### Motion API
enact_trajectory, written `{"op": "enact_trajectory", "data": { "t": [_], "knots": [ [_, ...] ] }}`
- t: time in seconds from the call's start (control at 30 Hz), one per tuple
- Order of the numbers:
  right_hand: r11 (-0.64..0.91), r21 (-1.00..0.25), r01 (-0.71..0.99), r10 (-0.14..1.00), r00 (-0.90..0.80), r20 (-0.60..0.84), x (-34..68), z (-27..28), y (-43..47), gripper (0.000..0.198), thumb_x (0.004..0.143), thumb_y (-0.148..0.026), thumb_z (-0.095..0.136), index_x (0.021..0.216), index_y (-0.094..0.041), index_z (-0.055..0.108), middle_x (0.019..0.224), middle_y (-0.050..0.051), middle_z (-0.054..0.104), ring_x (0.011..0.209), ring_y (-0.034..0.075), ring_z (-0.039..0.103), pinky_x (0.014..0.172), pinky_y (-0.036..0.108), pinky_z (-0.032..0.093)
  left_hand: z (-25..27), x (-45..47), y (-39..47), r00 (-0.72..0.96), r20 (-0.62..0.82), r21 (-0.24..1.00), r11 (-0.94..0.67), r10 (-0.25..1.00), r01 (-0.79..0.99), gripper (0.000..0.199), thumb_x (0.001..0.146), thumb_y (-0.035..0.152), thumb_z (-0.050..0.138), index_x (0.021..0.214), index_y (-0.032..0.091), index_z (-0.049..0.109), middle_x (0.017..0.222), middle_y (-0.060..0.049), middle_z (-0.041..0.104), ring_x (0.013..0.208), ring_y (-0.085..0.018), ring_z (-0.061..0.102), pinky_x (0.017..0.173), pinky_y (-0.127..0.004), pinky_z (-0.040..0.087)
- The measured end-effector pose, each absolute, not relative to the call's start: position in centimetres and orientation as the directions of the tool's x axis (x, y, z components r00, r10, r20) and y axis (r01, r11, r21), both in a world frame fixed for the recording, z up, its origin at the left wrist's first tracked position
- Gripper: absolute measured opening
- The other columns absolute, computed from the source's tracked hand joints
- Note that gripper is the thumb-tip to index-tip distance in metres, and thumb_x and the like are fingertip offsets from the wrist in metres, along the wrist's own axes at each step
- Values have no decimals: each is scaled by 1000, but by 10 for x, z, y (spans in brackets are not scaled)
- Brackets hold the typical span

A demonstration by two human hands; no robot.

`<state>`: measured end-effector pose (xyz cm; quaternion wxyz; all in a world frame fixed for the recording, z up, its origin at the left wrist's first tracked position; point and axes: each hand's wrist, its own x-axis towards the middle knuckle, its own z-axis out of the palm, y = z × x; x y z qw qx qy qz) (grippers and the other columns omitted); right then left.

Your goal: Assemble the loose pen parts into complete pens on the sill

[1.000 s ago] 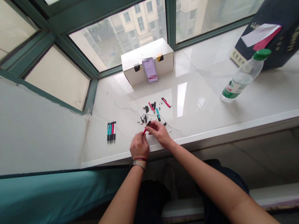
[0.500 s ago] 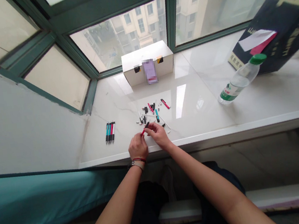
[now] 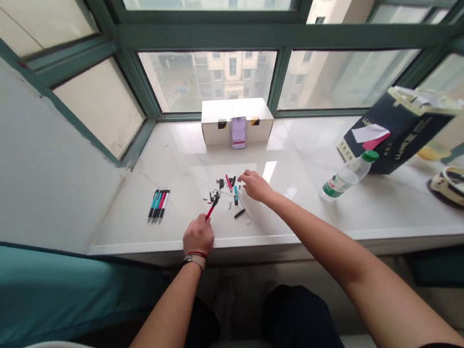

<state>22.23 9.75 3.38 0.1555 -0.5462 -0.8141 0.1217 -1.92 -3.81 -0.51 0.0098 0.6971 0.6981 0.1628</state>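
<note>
My left hand [image 3: 198,236], near the front edge of the white sill, is closed on a red pen barrel with a black grip [image 3: 213,206], tilted up to the right. My right hand [image 3: 256,185] is over the right side of a scatter of pen parts, its fingers drawn together; what is between the fingertips is too small to make out. In the scatter lie a red barrel [image 3: 228,182], a teal barrel [image 3: 236,195], a black grip [image 3: 239,213] and several small black, white and metal pieces. Several whole pens [image 3: 159,206] lie side by side at the left.
Against the window stands a white box [image 3: 217,133] with a blurred purple item [image 3: 238,133] at its front. To the right are a water bottle [image 3: 348,176] with a green cap, a dark paper bag [image 3: 400,131] and a cream-and-dark strapped object [image 3: 461,189].
My hands have come apart. The left keeps the red barrel with the black grip; the right has moved away over the right side of the parts. The view has shifted right and up.
</note>
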Motion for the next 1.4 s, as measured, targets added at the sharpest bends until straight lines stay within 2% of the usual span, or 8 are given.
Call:
{"op": "enact_trajectory", "data": {
  "t": [0.13,0.27,0.7,0.97,1.1,1.2,1.33,1.4],
  "knots": [
    [591,-155,792,801,-599,-6,224,36,121,33,84,-2,59,109,-19,71,109,13,63,102,25,56,85,32,44,-6,-19,-38,-38,221,264,-22,975,964,27,100,35,36,101,23,59,81,-8,64,78,-23,59,65,-31,36],
    [691,-145,708,700,-706,-109,223,36,133,28,82,0,60,97,-19,74,98,10,65,86,20,59,72,27,41,-7,-19,-38,-42,228,287,-26,973,957,27,100,35,36,98,23,60,81,-8,63,79,-23,59,66,-31,36],
    [650,30,759,736,-619,-273,221,42,130,28,95,-10,41,104,-14,67,107,13,63,86,19,60,74,26,42,-3,-21,-38,-6,217,301,-61,976,952,29,101,33,33,98,21,59,85,-7,65,81,-22,60,66,-32,36],
    [612,34,790,749,-566,-345,212,44,123,27,87,-6,48,104,-12,67,110,15,64,91,21,61,78,28,43,-3,-21,-38,-9,216,331,-65,976,941,29,101,31,34,98,21,61,86,-8,65,81,-23,60,66,-32,37],
    [519,-120,846,815,-532,-228,215,42,117,32,82,-4,50,108,-12,68,107,14,63,89,19,60,79,28,44,-3,-21,-38,-7,228,321,-68,974,944,29,101,31,33,98,21,61,85,-8,65,80,-22,59,66,-32,37],
    [404,-426,810,894,-448,-5,219,34,102,34,80,-8,54,108,-15,70,99,8,63,82,16,59,83,30,47,-4,-21,-38,-7,235,309,-68,972,948,30,101,32,33,97,21,61,83,-8,64,80,-22,59,65,-33,37],
    [98,-926,366,975,-223,14,211,19,69,19,78,-23,65,95,-19,73,85,2,63,77,15,59,84,36,52,-5,-21,-38,-6,239,318,-73,971,945,29,101,31,34,97,21,61,84,-8,64,80,-22,59,66,-33,37],
    [-106,-994,11,987,-117,-106,201,14,56,20,74,-28,72,92,-19,72,85,1,64,78,16,61,84,39,55,-5,-21,-38,-3,241,314,-75,971,947,28,101,31,34,97,21,60,84,-7,64,80,-22,58,65,-33,36]
  ]
}}
